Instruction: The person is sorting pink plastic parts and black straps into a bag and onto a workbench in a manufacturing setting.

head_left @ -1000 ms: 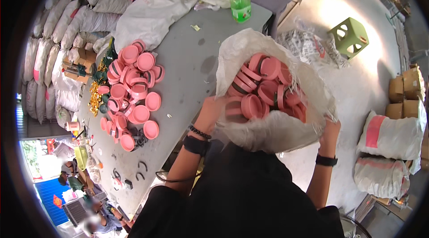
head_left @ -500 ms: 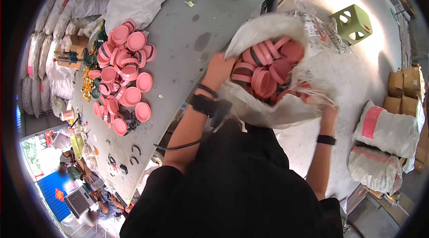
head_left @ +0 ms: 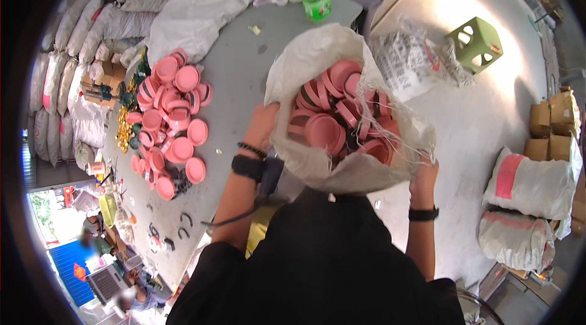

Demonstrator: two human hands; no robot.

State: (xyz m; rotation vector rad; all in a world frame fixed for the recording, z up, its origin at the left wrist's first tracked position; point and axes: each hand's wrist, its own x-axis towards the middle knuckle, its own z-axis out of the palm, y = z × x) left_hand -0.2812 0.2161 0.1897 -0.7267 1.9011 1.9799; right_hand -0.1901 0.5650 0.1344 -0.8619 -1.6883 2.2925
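Note:
Between my two hands hangs a white woven sack [head_left: 342,177], its mouth wide and frayed on the right. Inside it lie several pink round plastic pieces [head_left: 323,133] with dark bands. My left hand [head_left: 262,126] grips the left side of the rim, with some fingers hidden by the cloth. On the right, my right hand [head_left: 425,177] is closed on the lower right edge of the sack. A heap of similar pink round pieces [head_left: 180,149] rests on the grey table [head_left: 238,75], left of the sack.
A bottle of green liquid [head_left: 316,4] stands at the table's far end. Gold and dark green bits [head_left: 125,126] lie beside the heap. A green stool [head_left: 476,47], full sacks [head_left: 528,187] and cardboard boxes [head_left: 561,114] stand right. Co-workers [head_left: 146,294] sit lower left.
Both hands and the sack have moved left, nearer the table. The sack's mouth has turned more upright, and the pink pieces in it have shifted.

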